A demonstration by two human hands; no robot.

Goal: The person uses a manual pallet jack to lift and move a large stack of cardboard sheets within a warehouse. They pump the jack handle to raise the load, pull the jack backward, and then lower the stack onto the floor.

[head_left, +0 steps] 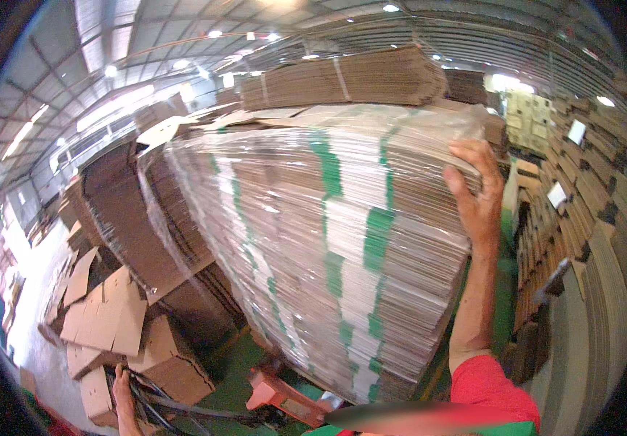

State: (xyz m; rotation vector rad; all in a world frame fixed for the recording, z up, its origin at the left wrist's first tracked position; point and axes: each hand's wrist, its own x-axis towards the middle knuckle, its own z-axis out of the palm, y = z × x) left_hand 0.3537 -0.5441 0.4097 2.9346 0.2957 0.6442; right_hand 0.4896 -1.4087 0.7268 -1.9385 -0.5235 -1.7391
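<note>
A tall stack of flattened cardboard (415, 291), wrapped in clear film with green and white bands down its side, fills the middle of the head view. My right hand (477, 190) lies against its upper right corner, fingers curved and apart, palm toward the film. At lower left my left hand (121, 389) is closed around the black handle (208, 414) of a pallet jack. The jack's orange-red body (284, 396) sits low in front of the stack. Its forks are hidden.
Bundled cardboard (342, 78) lies on top of the stack. Loose cartons (110, 312) are heaped at left beside another brown cardboard stack (143, 218). More stacked cardboard (575, 189) lines the right side, beyond a narrow strip of green floor (503, 320).
</note>
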